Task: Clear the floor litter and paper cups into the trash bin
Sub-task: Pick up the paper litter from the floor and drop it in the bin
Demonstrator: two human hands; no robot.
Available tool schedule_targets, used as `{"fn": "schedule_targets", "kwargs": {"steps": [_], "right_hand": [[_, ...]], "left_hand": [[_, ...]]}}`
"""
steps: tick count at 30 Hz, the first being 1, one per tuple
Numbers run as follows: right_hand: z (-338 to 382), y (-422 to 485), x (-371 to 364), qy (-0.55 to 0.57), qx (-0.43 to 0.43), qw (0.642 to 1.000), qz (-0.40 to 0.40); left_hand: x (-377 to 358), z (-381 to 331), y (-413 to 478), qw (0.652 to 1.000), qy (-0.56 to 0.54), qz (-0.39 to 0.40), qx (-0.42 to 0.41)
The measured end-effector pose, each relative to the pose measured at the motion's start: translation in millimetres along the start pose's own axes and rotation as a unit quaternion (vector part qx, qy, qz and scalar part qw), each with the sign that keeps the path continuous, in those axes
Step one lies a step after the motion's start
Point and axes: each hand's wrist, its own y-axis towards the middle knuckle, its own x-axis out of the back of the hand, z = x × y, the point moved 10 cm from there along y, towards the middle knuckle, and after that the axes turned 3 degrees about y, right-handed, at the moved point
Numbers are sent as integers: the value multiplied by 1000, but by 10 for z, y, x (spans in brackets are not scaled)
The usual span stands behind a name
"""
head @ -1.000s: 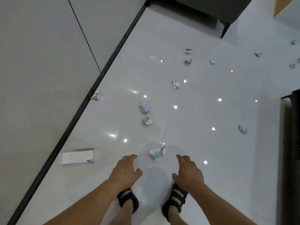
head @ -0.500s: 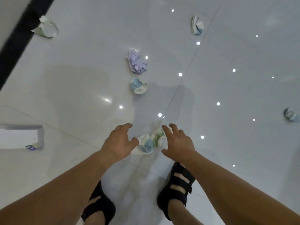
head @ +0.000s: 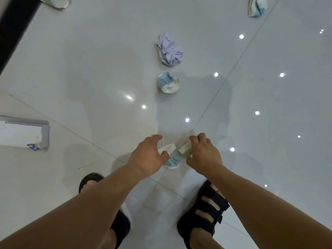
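Head-worn camera looks steeply down, close over the floor (head: 89,69).

I see the forearms (head: 75,211) bare all the way from the left hand (head: 149,157) and right hand (head: 204,155) back to the frame's edge. Both feet wear black sandals. The right sandal (head: 206,212) has three broad straps with open gaps between them, and the left sandal (head: 122,227) is open-toed, largely hidden behind the arm.
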Motion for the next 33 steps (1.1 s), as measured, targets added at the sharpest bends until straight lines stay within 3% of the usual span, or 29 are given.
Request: {"fn": "schedule_targets", "kwargs": {"steps": [4, 8, 11, 13, 16, 20, 27, 33], "right_hand": [[-49, -96, 575, 178, -15, 980, -91], [262, -355, 1240, 306, 97, 931, -177], [546, -574, 1498, 338, 171, 907, -187], [626, -614, 1493, 358, 175, 902, -166], [563, -486, 1150, 306, 112, 941, -93], [407, -278, 394, 110, 39, 993, -19], [520, -52, -604, 19, 7, 1000, 8], [641, 70, -613, 58, -8, 998, -18]], "left_hand": [[183, -265, -118, 999, -42, -8, -7], [422, -597, -236, 984, -177, -14, -2], [614, -847, -363, 977, -204, -15, -58], [700, -871, -423, 979, -186, -22, -76], [777, -600, -402, 987, -142, -53, -55], [788, 137, -327, 990, -87, -113, 15], [384, 1084, -247, 992, -64, -104, 42], [346, 1249, -153, 991, -58, -110, 43]]}}
